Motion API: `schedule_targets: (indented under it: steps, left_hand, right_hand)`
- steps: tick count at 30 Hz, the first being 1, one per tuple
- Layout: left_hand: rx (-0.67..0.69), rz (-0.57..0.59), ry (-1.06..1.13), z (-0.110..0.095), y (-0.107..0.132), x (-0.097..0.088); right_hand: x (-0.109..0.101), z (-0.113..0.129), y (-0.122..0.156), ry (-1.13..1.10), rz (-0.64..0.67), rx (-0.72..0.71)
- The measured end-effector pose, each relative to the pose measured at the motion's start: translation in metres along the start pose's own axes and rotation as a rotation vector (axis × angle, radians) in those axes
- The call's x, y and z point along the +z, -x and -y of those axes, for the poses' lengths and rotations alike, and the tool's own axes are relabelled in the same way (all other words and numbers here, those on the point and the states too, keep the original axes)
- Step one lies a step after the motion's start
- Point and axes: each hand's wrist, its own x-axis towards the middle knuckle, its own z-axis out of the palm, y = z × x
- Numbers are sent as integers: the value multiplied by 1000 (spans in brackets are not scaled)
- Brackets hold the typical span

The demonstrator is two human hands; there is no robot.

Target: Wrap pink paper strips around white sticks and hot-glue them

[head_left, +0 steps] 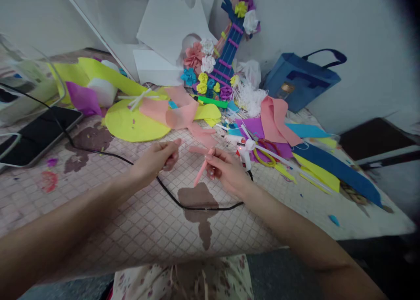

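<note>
Reaching in across the table (pixel 108 225), the left hand (pixel 162 155) curled, and I couldn't tell whether it held anything. The right hand (pixel 225 166) pinched a pink strip (pixel 199 176) left of the glue gun (pixel 244 155), its long axis slanting toward the table's near edge. Another pink length (pixel 197 150) pointed left, any join hidden in the grip.

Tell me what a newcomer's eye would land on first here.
Probably the blue guitar-shaped craft, tilted at the back of the table and decked with bright paper flowers. Next, the large yellow disc lying beyond the left hand. Then, near the middle, the right hand, pinching a narrow pink strip.
</note>
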Motion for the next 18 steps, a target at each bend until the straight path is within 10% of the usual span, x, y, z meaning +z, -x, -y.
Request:
schedule_targets:
  steps: [18]
  left_hand:
    - [217,380,-594,8,6,2]
  right_hand:
    - [7,-15,0,108,-131,-218]
